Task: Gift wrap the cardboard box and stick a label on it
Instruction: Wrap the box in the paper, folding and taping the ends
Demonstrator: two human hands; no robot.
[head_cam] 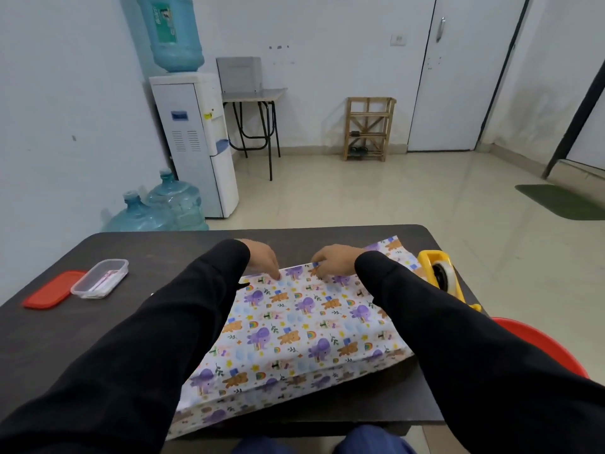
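Observation:
Patterned gift paper [294,326] with purple elephants and brown bears covers the cardboard box in the middle of the dark table [157,253]; the box itself is hidden under the paper. My left hand [263,258] presses its fingertips on the paper's far edge. My right hand [330,260] is beside it at the same far edge, fingers curled down on the paper. A strip of paper sticks out at the far right toward the tape dispenser.
A yellow tape dispenser [440,271] stands at the table's right edge. On the left lie a clear plastic container [100,283] with labels inside and its red lid [52,290]. A red stool [543,345] is to the right of the table.

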